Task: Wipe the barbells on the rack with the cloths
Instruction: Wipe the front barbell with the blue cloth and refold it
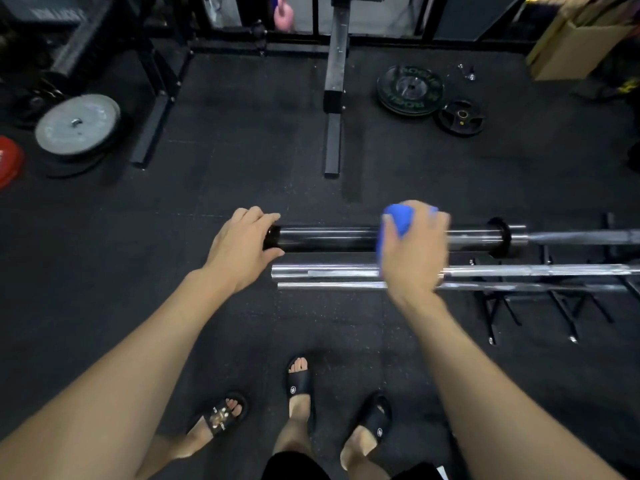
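While three sandalled feet (300, 382) show on the dark rubber floor (242, 174) at the near edge, one of them off to the left in a differently marked sandal, both bare forearms reach forward over a low rack (491, 306) of barbells. Nearest lie two thinner chrome bars (329, 273), side by side and just below the heel of the right hand. Just beyond them is the top barbell (329, 237), its thick dark sleeve running level from left to right. The left hand (242, 244) cups the sleeve's left end, fingers curled over the top and thumb underneath, gripping it. The right hand (415, 247) sits farther right on the same sleeve, fingers wrapped over a blue cloth (398, 220) and pressing it against the metal; the cloth bulges out past the knuckles and hangs down the thumb side. Motion blur softens this hand, so how far the fingers close round the sleeve is hard to say. To the right of the fingers comes the sleeve's collar (500, 237), then the thinner shaft. Beyond the fingertips stands a black upright frame (334, 109), with a grey weight plate (78, 123) far left and black plates (410, 90) far right.
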